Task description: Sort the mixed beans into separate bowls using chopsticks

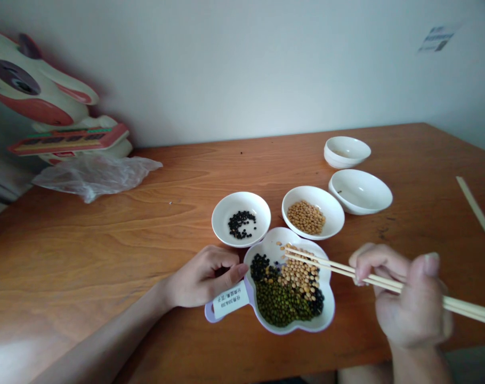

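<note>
Right hand is pinching chopsticks, whose tips are lying leftward at tan beans in the lobed dish. Left hand is clasping this dish beside its handle. Beyond the left hand, a bowl is holding black beans.

With your left hand you touch the lobed dish of mixed beans; in your right hand you hold chopsticks, their tips at the yellow beans. White bowls stand beyond.
</note>
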Action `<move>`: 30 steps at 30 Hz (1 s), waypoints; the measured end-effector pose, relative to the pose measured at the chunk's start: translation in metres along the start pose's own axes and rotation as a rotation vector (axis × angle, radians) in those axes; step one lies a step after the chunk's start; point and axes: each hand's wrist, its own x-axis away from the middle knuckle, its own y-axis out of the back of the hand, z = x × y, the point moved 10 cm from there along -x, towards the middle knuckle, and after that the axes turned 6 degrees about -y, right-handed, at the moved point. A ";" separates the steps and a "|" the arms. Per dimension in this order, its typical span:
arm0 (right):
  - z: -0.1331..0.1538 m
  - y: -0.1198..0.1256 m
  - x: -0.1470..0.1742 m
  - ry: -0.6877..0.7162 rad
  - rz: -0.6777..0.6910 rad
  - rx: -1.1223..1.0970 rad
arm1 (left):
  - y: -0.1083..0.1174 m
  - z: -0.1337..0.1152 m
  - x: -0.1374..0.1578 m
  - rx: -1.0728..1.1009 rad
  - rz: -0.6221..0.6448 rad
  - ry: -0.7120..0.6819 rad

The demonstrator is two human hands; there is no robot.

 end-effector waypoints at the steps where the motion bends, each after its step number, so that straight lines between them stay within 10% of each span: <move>1: 0.003 0.001 0.001 -0.004 -0.030 -0.035 | 0.000 0.000 0.000 0.007 -0.002 -0.002; 12: 0.003 0.045 0.007 0.040 -0.462 -0.196 | -0.002 0.001 -0.001 0.028 -0.004 -0.016; 23: 0.018 -0.016 0.000 0.028 0.089 -0.036 | -0.002 0.004 0.000 0.013 0.001 0.017; 30: 0.016 -0.027 0.001 0.032 0.150 0.046 | -0.001 0.002 0.001 0.013 0.001 0.021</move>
